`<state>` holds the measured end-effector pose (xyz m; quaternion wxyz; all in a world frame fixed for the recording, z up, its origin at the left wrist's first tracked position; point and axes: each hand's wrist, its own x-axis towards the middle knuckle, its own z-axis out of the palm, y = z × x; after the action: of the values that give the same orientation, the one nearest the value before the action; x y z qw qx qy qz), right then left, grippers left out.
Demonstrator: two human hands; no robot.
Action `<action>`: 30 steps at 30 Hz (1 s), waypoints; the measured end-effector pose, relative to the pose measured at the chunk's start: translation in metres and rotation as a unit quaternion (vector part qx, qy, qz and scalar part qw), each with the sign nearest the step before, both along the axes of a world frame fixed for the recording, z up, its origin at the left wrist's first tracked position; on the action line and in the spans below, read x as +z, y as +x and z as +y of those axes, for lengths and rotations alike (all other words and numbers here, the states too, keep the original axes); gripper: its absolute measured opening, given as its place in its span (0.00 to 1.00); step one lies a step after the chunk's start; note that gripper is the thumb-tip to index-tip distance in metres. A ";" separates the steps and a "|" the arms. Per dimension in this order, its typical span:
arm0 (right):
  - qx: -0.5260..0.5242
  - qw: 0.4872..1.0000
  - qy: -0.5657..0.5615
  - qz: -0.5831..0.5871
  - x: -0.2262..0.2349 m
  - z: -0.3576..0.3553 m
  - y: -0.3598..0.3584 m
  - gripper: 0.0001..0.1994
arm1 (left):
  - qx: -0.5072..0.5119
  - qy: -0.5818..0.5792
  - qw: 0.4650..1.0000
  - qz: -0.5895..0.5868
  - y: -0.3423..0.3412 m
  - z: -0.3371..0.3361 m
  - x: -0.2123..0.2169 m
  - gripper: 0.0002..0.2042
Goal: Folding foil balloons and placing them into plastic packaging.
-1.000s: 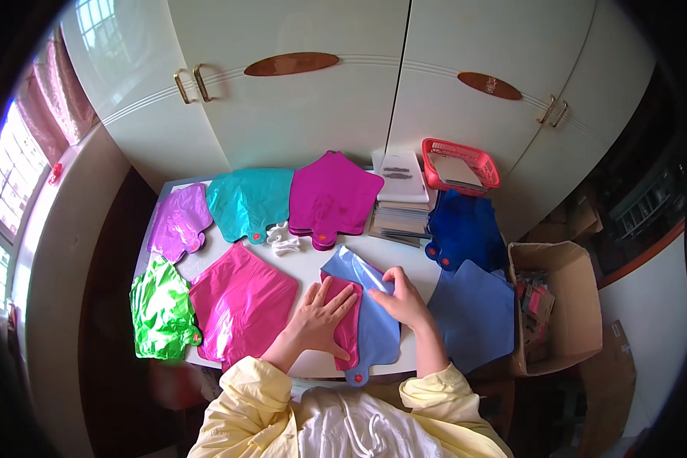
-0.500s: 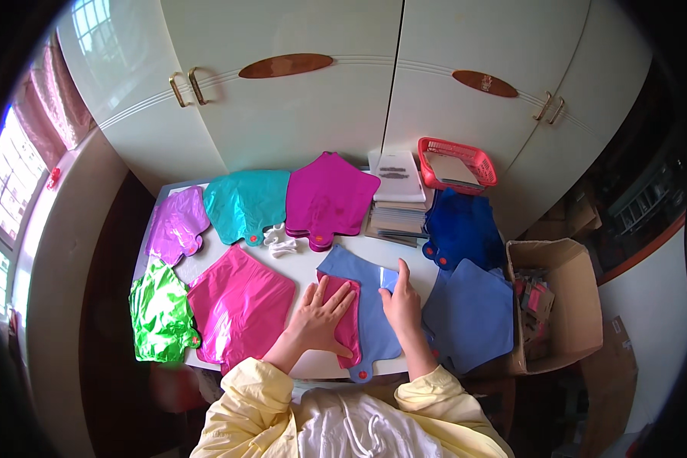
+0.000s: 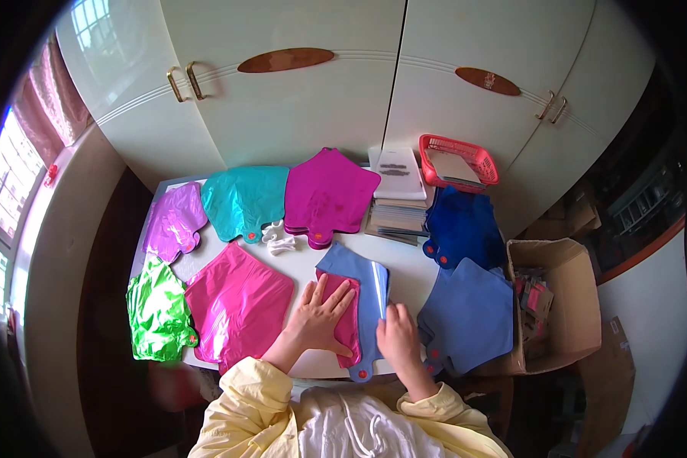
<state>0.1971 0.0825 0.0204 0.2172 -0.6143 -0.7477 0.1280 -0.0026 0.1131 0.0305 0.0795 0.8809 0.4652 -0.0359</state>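
Observation:
A blue-grey flat foil balloon [image 3: 372, 320] lies near the front middle of the table, its round tab with a red dot toward me. On its left part rests a folded pink foil sheet [image 3: 349, 324]. My left hand [image 3: 319, 313] lies flat across that pink sheet with the fingers spread. At the blue-grey balloon's right edge, the fingers of my right hand [image 3: 398, 334] are closed on the foil. That edge is lifted and bent inward, showing a shiny strip. Left of my hands is a larger pink foil balloon [image 3: 240, 305]; to the right, a blue-grey stack [image 3: 472, 317].
Along the back lie purple [image 3: 177, 221], teal [image 3: 246, 202] and magenta foil balloons [image 3: 330, 195], a card stack [image 3: 397, 217] and a red basket [image 3: 487, 164]. Dark blue balloons [image 3: 466, 225] and a cardboard box [image 3: 569, 298] are right, a green balloon [image 3: 159, 313] left.
My right hand has come toward me along the right edge of the blue-grey balloon, and that edge has folded further inward. My left hand stays on the pink sheet.

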 end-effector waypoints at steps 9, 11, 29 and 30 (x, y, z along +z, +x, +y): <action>0.112 0.987 0.076 -0.084 -0.023 -0.010 -0.035 0.28 | -0.008 0.015 1.000 0.008 -0.002 0.002 -0.009 0.56; 0.121 0.987 0.072 -0.083 -0.026 -0.009 -0.037 0.28 | -0.010 0.016 1.000 0.013 -0.002 0.002 -0.010 0.55; 0.094 0.978 0.096 -0.160 -0.028 -0.010 -0.046 0.23 | 0.213 -0.023 0.907 -0.362 -0.002 0.037 -0.016 0.11; 0.092 0.978 0.095 -0.162 -0.028 -0.010 -0.046 0.23 | 0.240 -0.036 0.896 -0.373 -0.001 0.040 -0.016 0.11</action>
<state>0.1512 0.0722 -0.0080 0.1376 -0.5319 -0.8352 -0.0254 -0.0033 0.1531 0.0142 0.2848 0.6880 0.5970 0.2986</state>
